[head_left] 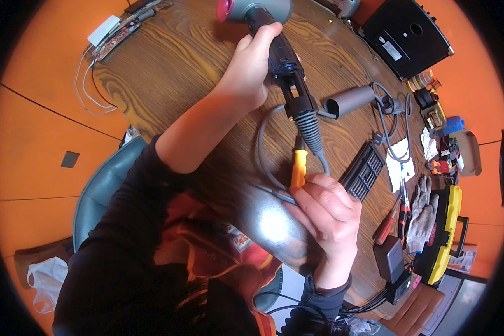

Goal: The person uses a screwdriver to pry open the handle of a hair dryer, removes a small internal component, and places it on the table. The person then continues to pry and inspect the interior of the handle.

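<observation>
My left hand (253,70) is wrapped round the dark handle of a hair dryer (284,56), whose grey and pink head points to the far side. The handle's outer cover is off, so its inner black frame and some blue wiring show. At its near end a ribbed grey cable sleeve (308,131) leads into the cord. In my right hand (329,210) is a screwdriver (299,163) with a yellow handle, its shaft directed up at the handle's end beside the sleeve. The tip is hidden there. A loose grey tube (350,102) lies to the right on the cord.
A black bit case (364,171) lies right of my right hand. Farther right are a red screwdriver (385,228), work gloves (423,218), a yellow-edged toolbox (447,235) and a black box (396,260). A big black case (407,38) stands far right. A power strip (117,39) sits far left.
</observation>
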Available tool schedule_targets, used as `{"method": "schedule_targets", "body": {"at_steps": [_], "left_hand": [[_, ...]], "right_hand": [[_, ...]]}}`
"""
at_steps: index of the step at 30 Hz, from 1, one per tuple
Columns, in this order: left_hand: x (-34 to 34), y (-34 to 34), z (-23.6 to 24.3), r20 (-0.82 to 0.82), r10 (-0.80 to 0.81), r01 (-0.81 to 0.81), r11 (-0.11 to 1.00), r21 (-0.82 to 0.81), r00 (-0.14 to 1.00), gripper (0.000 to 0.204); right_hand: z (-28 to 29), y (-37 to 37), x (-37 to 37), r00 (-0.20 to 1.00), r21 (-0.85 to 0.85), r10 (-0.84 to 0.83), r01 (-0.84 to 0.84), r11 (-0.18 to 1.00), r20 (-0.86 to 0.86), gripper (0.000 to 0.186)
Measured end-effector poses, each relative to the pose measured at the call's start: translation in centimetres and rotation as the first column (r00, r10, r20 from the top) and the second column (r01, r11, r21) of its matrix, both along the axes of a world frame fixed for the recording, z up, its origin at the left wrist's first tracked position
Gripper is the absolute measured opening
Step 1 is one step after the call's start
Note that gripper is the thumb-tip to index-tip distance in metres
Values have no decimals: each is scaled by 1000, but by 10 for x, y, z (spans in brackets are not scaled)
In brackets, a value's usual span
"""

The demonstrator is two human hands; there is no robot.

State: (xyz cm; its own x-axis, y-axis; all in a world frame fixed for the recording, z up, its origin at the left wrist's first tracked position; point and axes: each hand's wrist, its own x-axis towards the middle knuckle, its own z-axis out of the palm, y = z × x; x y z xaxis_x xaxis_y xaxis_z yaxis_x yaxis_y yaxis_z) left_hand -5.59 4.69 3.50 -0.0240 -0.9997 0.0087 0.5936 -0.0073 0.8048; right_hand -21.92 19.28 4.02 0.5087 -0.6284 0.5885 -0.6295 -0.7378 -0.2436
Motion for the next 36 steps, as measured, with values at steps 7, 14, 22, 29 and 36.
{"method": "schedule_targets", "body": {"at_steps": [7,14,22,29,36], "left_hand": [[4,2,7,-63,-122,123,992,-3,990,38],[1,2,8,-138,-274,271,962,-39,952,41],[-6,7,7,-60,-246,238,964,-118,967,43],[-5,7,3,-100,-282,267,953,-140,954,38],[-6,9,3,-149,-321,319,947,-35,935,37]], "right_hand": [[-1,3,3,978,-77,-91,77,994,-186,20],[-4,7,3,982,-8,9,-10,1000,-187,25],[-6,4,1,859,149,267,-362,920,437,20],[-13,7,-12,415,274,-137,-291,917,900,20],[-17,7,-9,320,438,-366,-192,878,874,22]]}}
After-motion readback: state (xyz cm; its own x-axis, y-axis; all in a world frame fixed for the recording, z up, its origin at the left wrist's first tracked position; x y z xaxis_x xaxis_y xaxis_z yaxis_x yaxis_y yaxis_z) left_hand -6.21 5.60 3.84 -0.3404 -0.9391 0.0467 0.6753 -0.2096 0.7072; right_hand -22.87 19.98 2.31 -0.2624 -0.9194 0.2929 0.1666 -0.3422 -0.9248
